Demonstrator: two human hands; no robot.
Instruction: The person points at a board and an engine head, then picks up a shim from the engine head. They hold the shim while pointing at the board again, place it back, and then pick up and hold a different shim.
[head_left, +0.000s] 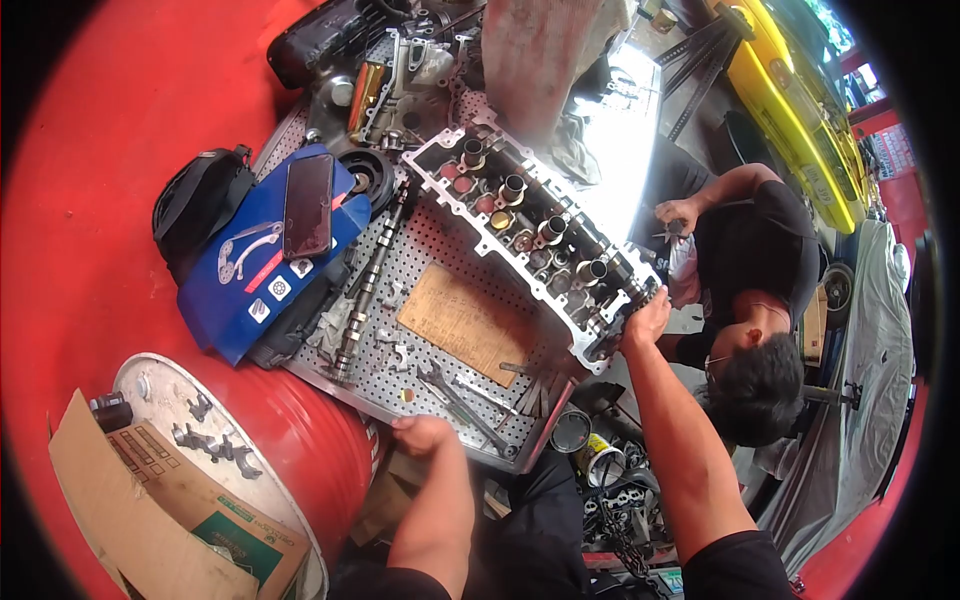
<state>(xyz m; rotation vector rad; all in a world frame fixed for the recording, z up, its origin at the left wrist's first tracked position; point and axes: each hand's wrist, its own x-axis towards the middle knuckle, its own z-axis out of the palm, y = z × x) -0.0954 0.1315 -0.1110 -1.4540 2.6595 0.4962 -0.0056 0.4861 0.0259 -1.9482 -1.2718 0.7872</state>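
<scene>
A long aluminium cylinder head with several round valve ports lies diagonally on a perforated metal table. My right hand grips the near end of the cylinder head. My left hand rests closed on the table's near edge, beside spanners; whether it holds anything is hidden. A camshaft lies along the table's left side.
A blue box with a phone on top sits left of the table. A cardboard sheet lies on the table. Another person crouches at right. A red drum with a cardboard box stands lower left.
</scene>
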